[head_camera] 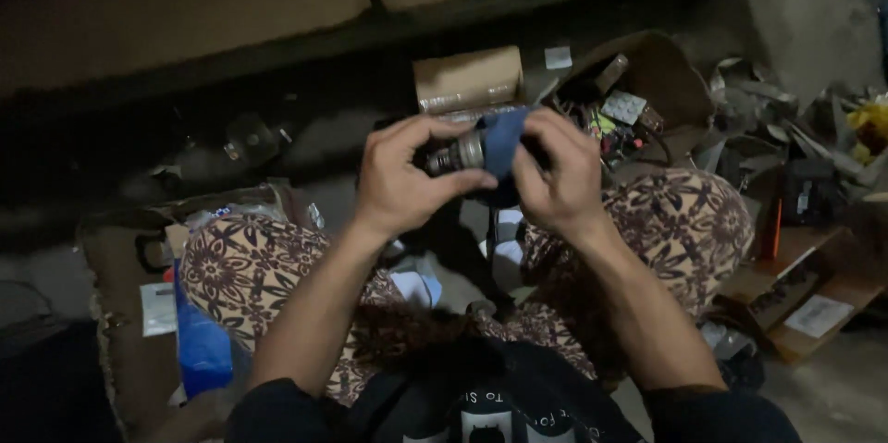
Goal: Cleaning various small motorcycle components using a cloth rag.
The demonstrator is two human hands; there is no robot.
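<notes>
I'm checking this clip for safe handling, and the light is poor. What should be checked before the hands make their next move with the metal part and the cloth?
1. Left hand has a firm hold on the metal part: ok, fingers wrap round it.
2. Right hand has the blue cloth pinched: ok, pressed against the part's end.
3. Part held above the lap, between the knees: ok.
4. Part's surface clean: cannot tell, too dark and blurred.
5. Floor nearby free of things: not ok, an open cardboard box and loose scraps lie close.
</notes>
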